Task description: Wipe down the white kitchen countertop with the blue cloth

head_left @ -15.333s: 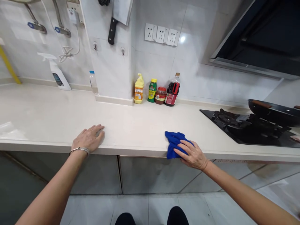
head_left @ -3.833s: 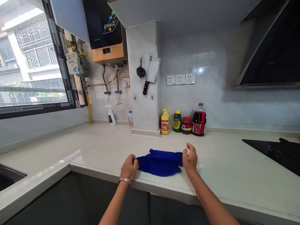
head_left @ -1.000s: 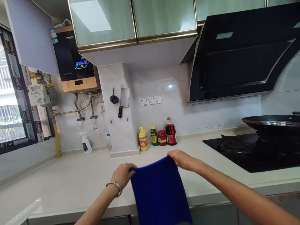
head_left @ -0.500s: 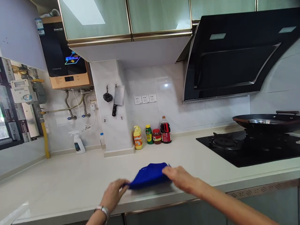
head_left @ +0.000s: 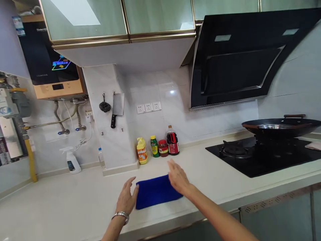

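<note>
One blue cloth lay folded flat as a rectangle on the pale desk, close to the front edge. There were two hands, both spread open and gripping nothing. The left hand sat at the cloth's nine o'clock with its thumb against the cloth's edge, and the right hand lay over the corner at two o'clock. At the cloth's twelve o'clock, against the tiled wall, four containers stood in a row: a yellow bottle, a green bottle, a red-lidded jar and a dark sauce bottle. One spray bottle and one small clear bottle stood at ten o'clock. Bare desk stretched widely towards nine o'clock, and more lay open towards three o'clock, up to the black hob, which carried one wok. On the pillar hung one cleaver and one scrubber, beside three wall sockets. A dark range hood hung over the hob, and glass-fronted cupboards ran along the top.
</note>
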Motion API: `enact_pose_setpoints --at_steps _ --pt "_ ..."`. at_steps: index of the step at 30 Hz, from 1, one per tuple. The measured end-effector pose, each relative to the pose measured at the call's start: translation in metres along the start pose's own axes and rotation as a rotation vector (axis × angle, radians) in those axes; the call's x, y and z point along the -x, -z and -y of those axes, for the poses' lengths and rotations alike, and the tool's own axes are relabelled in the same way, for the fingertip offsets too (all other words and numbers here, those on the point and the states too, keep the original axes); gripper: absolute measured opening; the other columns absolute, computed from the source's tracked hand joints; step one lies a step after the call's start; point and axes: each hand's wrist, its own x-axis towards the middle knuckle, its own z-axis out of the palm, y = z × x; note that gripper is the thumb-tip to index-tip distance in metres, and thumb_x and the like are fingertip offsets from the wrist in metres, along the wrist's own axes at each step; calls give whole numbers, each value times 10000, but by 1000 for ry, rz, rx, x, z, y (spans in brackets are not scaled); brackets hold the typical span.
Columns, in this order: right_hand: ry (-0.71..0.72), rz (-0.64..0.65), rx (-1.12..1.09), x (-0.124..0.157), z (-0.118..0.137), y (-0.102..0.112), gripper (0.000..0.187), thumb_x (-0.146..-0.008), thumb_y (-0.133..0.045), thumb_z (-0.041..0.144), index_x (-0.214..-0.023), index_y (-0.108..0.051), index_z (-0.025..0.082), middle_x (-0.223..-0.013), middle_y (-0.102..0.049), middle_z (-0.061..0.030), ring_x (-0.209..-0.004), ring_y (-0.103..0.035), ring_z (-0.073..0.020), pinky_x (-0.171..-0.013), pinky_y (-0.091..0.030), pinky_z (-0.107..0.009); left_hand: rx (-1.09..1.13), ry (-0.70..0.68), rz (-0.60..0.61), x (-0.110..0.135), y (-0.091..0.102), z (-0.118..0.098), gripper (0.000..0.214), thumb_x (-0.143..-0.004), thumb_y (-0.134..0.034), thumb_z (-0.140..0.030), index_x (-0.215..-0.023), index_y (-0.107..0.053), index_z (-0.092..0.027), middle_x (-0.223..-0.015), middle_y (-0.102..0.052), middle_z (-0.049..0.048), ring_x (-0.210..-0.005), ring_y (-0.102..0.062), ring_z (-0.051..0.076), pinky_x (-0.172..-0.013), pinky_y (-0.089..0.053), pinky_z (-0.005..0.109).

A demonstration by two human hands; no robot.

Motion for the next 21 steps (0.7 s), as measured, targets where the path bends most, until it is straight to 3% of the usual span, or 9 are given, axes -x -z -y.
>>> enact_pose_setpoints --at_steps 3,5,7,14,21 --pt "197 113 -57 10 5 -40 589 -995 -389 370 -1566 -339 232 -1664 -240 -81 -1526 -177 -370 -1222 -133 -652 -138 -96 265 13 -51 3 677 -934 -317 -501 -1519 -374 -165 -1636 -312 121 -1510 -294 248 -1266 -250 479" --pt "201 190 -114 17 2 -64 593 -1005 -354 450 -1564 -348 250 -1666 -233 -79 -1535 -115 -390 -1209 -35 -694 -325 -73 429 23 -73 2 665 -956 -306 -514 -1550 -335 -217 -1667 -223 63 -1547 -160 254 -1286 -149 518" --pt "150 266 -148 20 -2 -79 607 -1016 -290 488 -1564 -357 235 -1661 -237 -100 -1534 -79 -406 -1200 24 -700 -481 -52 498 29 -82 -3 648 -968 -292 -536 -1557 -310 -266 -1668 -195 19 -1552 -109 258 -1287 -103 542" --pt "99 346 -138 25 -4 -82 650 -1011 -240 498 -1578 -329 193 -1659 -219 -141 -1529 -42 -430 -1192 80 -681 -589 -52 521 40 -68 -25 679 -969 -278 -595 -1568 -251 -276 -1671 -157 5 -1550 -117 232 -1291 -132 487" --pt "156 345 -111 68 -12 -75 655 -1012 -238 547 -1587 -305 240 -1666 -209 -124 -1528 -54 -435 -1192 45 -690 -556 -128 521 92 -51 -44 707 -957 -274 -632 -1567 -246 -276 -1662 -146 -4 -1550 -92 251 -1291 -136 514"
